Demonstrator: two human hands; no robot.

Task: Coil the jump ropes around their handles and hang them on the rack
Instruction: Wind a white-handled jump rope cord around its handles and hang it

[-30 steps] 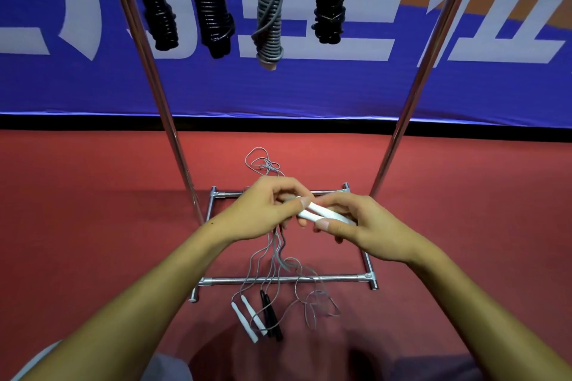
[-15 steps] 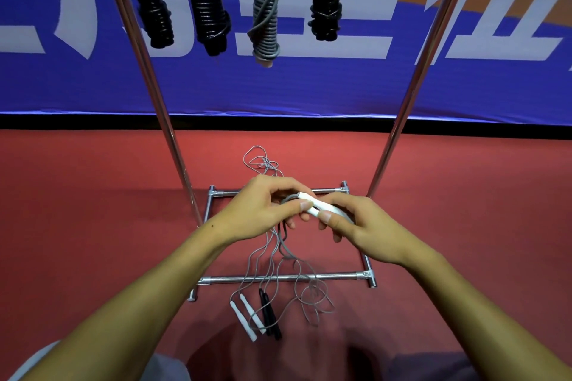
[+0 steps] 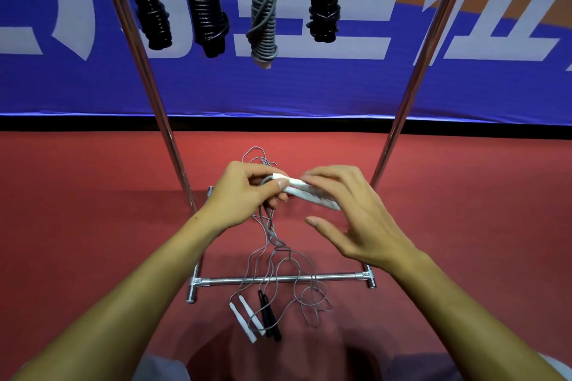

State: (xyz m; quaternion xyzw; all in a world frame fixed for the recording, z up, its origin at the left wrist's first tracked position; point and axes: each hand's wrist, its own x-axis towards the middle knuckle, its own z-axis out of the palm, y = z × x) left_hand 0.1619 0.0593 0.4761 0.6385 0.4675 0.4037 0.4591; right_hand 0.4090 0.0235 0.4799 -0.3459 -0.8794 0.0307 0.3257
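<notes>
A pair of white handles [image 3: 309, 194] is held together above the rack base. My left hand [image 3: 244, 192] pinches their left end along with the grey rope [image 3: 268, 235], which hangs down in loose loops to the floor. My right hand [image 3: 353, 216] lies over the handles' right part with its fingers spread and its thumb away from them. On the floor near me lie another white handle pair [image 3: 244, 318] and a black handle pair [image 3: 268, 317]. A grey coiled rope [image 3: 264, 18] and three black coiled ropes [image 3: 202, 3] hang at the top of the rack.
The rack's two chrome uprights [image 3: 145, 71] rise on either side of my hands, and its front base bar [image 3: 334, 277] crosses the red floor below them. Loose grey rope lies over that bar. A blue banner [image 3: 309, 86] runs behind.
My right hand has loosened from gripping the handles; its thumb has come off and the fingers have spread. My left hand keeps its pinch on the handle end.
</notes>
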